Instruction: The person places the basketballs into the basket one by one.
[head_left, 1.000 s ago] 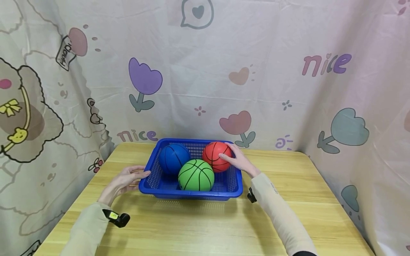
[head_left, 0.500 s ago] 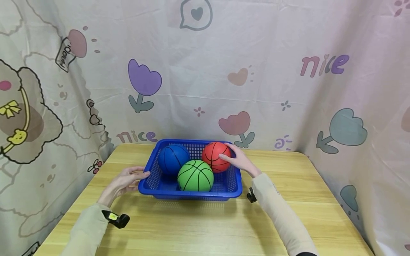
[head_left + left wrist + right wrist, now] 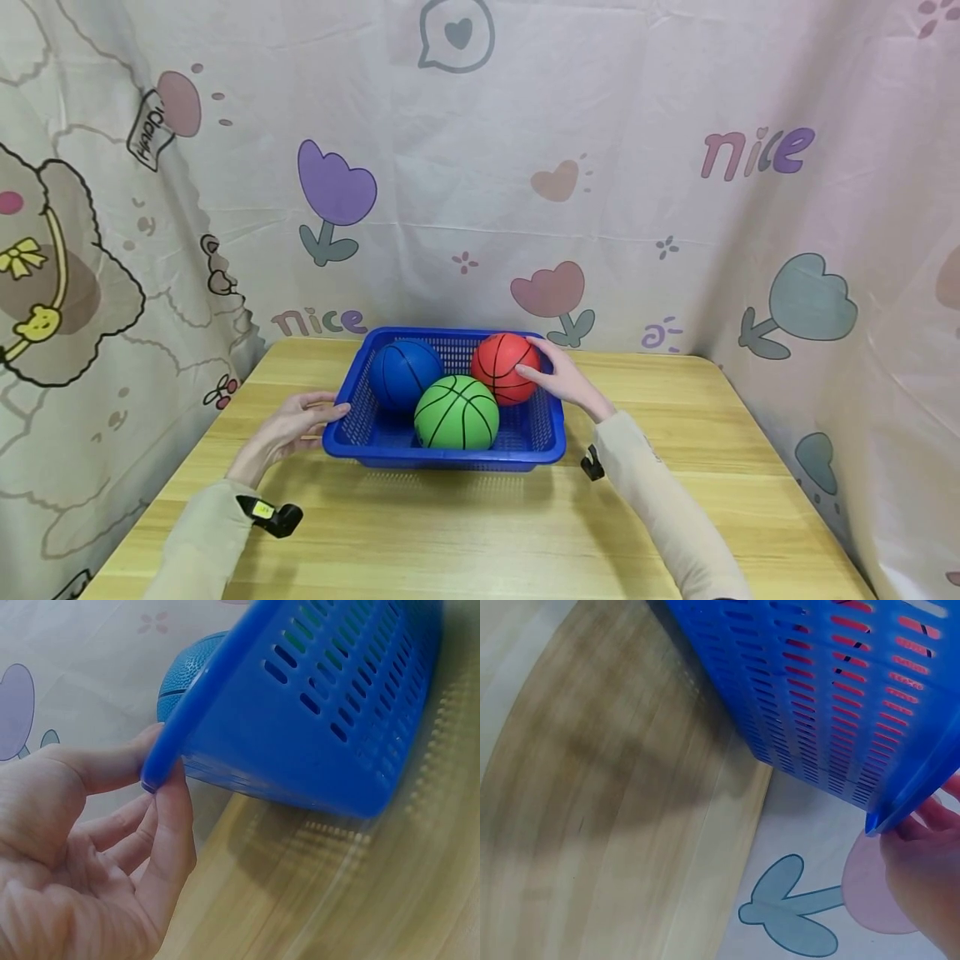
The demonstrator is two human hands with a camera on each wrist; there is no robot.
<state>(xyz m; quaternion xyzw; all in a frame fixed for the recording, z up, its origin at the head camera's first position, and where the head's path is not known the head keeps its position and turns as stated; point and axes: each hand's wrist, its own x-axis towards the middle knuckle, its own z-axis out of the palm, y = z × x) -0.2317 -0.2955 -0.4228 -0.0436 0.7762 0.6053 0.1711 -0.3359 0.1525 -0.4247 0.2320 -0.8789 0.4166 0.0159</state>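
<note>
A blue plastic basket with slotted walls stands toward the back of the wooden table. Inside it sit a blue basketball, a green basketball and a red basketball. My left hand pinches the basket's left rim; thumb and index finger meet there in the left wrist view. Reaching over the right rim, my right hand holds the red ball, thumb in front and fingers toward its back. In the right wrist view the rim hides most of those fingers, and red shows through the slots.
The wooden table runs on to both sides and in front of the basket. A printed cloth hangs close behind the table's back edge and along both sides. Each sleeve carries a small black wrist camera.
Both hands, the basket and the balls keep nearly the same places. The right thumb has shifted very slightly on the red ball, and the head view has drifted a little.
</note>
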